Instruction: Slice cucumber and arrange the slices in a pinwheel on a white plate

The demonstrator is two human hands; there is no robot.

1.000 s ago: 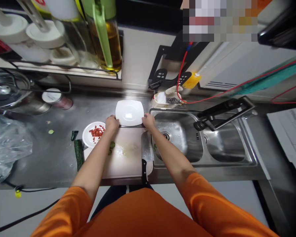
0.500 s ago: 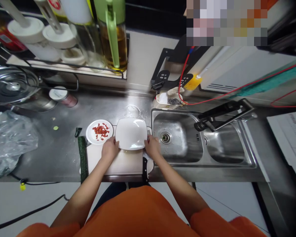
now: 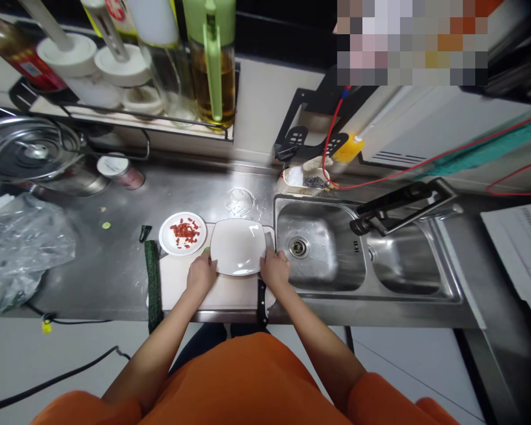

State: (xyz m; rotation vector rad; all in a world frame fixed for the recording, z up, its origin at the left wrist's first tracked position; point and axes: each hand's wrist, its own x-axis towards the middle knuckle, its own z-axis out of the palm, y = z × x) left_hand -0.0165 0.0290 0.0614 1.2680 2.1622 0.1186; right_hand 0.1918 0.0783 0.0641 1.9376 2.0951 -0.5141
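A white, roughly square plate (image 3: 238,247) with rounded corners is held level over the cutting board (image 3: 230,295). My left hand (image 3: 202,275) grips its near left edge, and my right hand (image 3: 275,269) its near right edge. The fingers of both hands curl around the rim, partly hidden underneath. Just left of the plate, a round white dish (image 3: 164,237) carries small red dried berries (image 3: 186,234). A dark green cucumber (image 3: 153,283) lies along the board's left side, its cut-off end piece (image 3: 145,232) beyond it. Below my right hand shows the black handle of a knife (image 3: 262,301).
To the right is a double steel sink (image 3: 321,283) with a black faucet (image 3: 389,206). A rack of seasoning jars and an oil bottle (image 3: 212,71) overhangs the back left. Plastic bags (image 3: 26,248) and a lidded pot (image 3: 35,150) stand at far left. A red cable (image 3: 380,184) crosses the back.
The square plate, in both hands, has come slightly nearer to my body, showing more of the board's far edge. The view has shifted slightly.
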